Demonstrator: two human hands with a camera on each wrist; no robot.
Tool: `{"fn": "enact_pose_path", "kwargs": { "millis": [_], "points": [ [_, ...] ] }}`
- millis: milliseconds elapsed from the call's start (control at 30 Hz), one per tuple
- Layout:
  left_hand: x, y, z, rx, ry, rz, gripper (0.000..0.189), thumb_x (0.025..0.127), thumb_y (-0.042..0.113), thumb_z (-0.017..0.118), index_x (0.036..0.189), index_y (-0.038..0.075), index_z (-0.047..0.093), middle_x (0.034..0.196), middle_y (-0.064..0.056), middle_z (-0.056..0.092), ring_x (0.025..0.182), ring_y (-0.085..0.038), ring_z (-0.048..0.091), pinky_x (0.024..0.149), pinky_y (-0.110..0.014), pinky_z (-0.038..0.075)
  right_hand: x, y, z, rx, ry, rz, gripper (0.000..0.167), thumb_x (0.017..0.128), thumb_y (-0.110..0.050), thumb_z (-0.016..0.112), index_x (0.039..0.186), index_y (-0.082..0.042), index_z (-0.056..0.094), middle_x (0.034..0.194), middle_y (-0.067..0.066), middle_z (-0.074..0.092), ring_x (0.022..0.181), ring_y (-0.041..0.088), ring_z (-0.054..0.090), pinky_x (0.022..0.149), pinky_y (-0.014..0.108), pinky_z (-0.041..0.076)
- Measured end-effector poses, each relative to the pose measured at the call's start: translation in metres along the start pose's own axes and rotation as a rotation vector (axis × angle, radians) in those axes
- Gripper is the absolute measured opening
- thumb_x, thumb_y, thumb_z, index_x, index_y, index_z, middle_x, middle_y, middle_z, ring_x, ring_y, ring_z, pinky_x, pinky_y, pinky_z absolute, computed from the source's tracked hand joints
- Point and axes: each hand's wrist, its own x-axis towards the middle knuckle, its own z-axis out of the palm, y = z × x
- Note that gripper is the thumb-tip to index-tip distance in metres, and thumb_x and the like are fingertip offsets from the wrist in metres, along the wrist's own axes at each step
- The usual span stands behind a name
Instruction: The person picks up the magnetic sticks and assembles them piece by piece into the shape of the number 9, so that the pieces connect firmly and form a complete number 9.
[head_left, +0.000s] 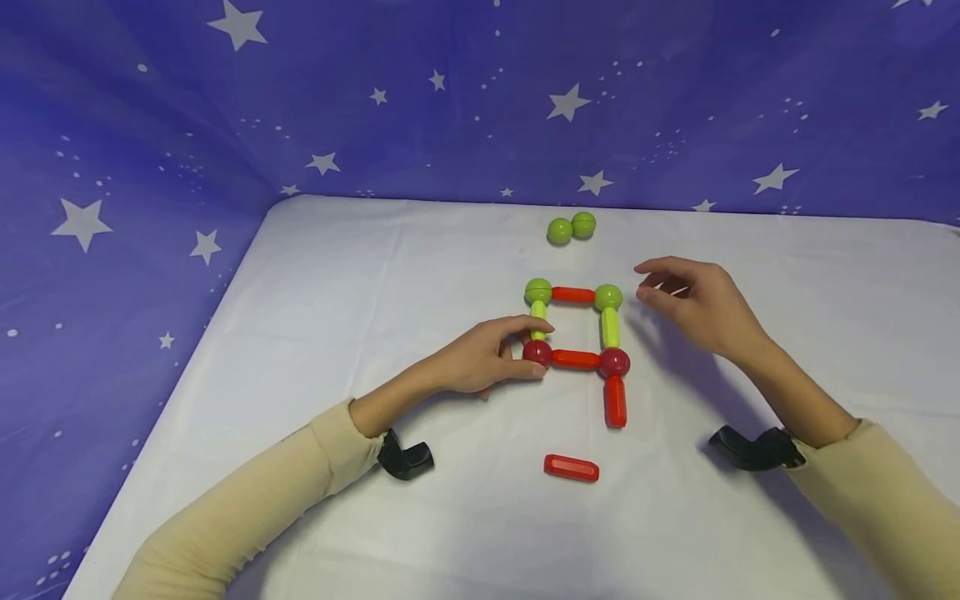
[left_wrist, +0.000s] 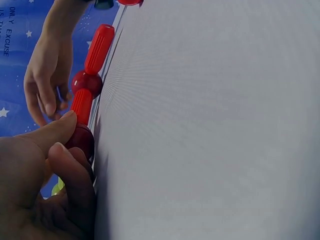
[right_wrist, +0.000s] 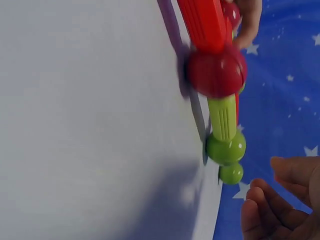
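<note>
A square of sticks and balls lies on the white table, with green balls at its far corners and dark red balls at its near ones. My left hand [head_left: 483, 357] holds the near left red ball [head_left: 537, 353] between thumb and fingers. Red sticks [head_left: 575, 360] form the near and far sides, yellow-green sticks [head_left: 611, 328] the other two. From the near right red ball [head_left: 615, 362] another red stick [head_left: 616, 402] points toward me. My right hand [head_left: 701, 304], empty with fingers loosely bent, hovers right of the far right green ball [head_left: 608, 297].
Two loose green balls [head_left: 559, 232] sit side by side behind the square. A single red stick [head_left: 572, 467] lies in front of it on the white tabletop [head_left: 420, 533]. Blue star-patterned cloth [head_left: 465, 125] hangs behind and at the left. Black wrist mounts [head_left: 406, 458] stick out below both sleeves.
</note>
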Motion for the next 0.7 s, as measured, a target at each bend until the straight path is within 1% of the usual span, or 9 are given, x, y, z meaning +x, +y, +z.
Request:
{"fn": "enact_pose_path", "kwargs": {
  "millis": [67,167,233,300,400,467,600,700],
  "points": [
    [0.0,0.0,-0.001,-0.003,-0.003,0.002,0.054,0.09,0.023,0.075,0.139,0.015,0.054,0.113,-0.001,0.055,0.059,-0.017,0.051,0.059,-0.027,0.042,0.011,0.003,0.001,0.0,0.0,0.014,0.03,0.093,-0.009,0.068,0.122,0.001,0.066,0.103,0.017,0.068,0.09,0.031,0.062,0.074,0.019,0.044],
    [0.0,0.0,-0.001,-0.008,-0.003,0.001,0.054,0.089,0.022,0.076,0.138,0.015,0.054,0.112,-0.002,0.055,0.057,-0.017,0.051,0.058,-0.027,0.042,0.028,0.005,0.004,0.0,-0.012,0.031,0.031,0.093,-0.01,0.068,0.123,0.001,0.066,0.109,0.018,0.067,0.095,0.033,0.062,0.079,0.031,0.045],
    [0.0,-0.001,-0.002,-0.012,-0.003,0.002,0.054,0.089,0.022,0.076,0.138,0.015,0.054,0.112,-0.001,0.055,0.055,-0.018,0.05,0.056,-0.027,0.042,0.04,0.008,0.007,-0.009,-0.026,0.014,0.032,0.093,-0.01,0.068,0.123,0.001,0.065,0.112,0.018,0.067,0.097,0.033,0.062,0.082,0.04,0.046],
    [-0.001,-0.001,-0.002,-0.02,-0.004,0.002,0.054,0.089,0.022,0.076,0.138,0.015,0.054,0.112,-0.001,0.055,0.053,-0.018,0.05,0.055,-0.027,0.042,0.051,0.011,0.011,-0.022,-0.037,-0.017,0.033,0.093,-0.008,0.068,0.124,0.002,0.064,0.116,0.019,0.066,0.097,0.033,0.062,0.084,0.046,0.047],
    [-0.001,-0.002,-0.002,-0.036,-0.007,0.002,0.054,0.089,0.021,0.076,0.137,0.015,0.055,0.112,-0.002,0.055,0.052,-0.017,0.049,0.054,-0.026,0.041,0.065,0.015,0.016,-0.049,-0.047,-0.065,0.035,0.092,-0.008,0.069,0.125,0.002,0.064,0.121,0.019,0.065,0.099,0.034,0.062,0.084,0.05,0.049],
    [-0.001,-0.003,-0.001,-0.043,-0.007,0.002,0.053,0.088,0.021,0.077,0.137,0.015,0.055,0.112,-0.002,0.055,0.052,-0.016,0.049,0.053,-0.025,0.041,0.073,0.017,0.018,-0.062,-0.057,-0.075,0.038,0.093,-0.011,0.069,0.128,0.002,0.063,0.125,0.019,0.063,0.102,0.036,0.062,0.085,0.052,0.049],
    [0.001,-0.003,0.0,-0.057,-0.011,0.005,0.053,0.089,0.02,0.076,0.137,0.015,0.055,0.111,-0.001,0.056,0.051,-0.015,0.049,0.051,-0.025,0.04,0.088,0.019,0.02,-0.073,-0.088,-0.056,0.046,0.094,-0.016,0.068,0.135,0.001,0.057,0.132,0.021,0.058,0.107,0.041,0.06,0.088,0.055,0.046],
    [0.001,-0.002,0.0,-0.07,-0.014,0.008,0.053,0.089,0.02,0.076,0.137,0.014,0.055,0.111,-0.002,0.056,0.049,-0.016,0.049,0.048,-0.025,0.04,0.097,0.021,0.021,-0.069,-0.113,-0.032,0.051,0.095,-0.017,0.068,0.141,0.0,0.052,0.137,0.023,0.054,0.108,0.043,0.058,0.089,0.056,0.045]
  ]
}}
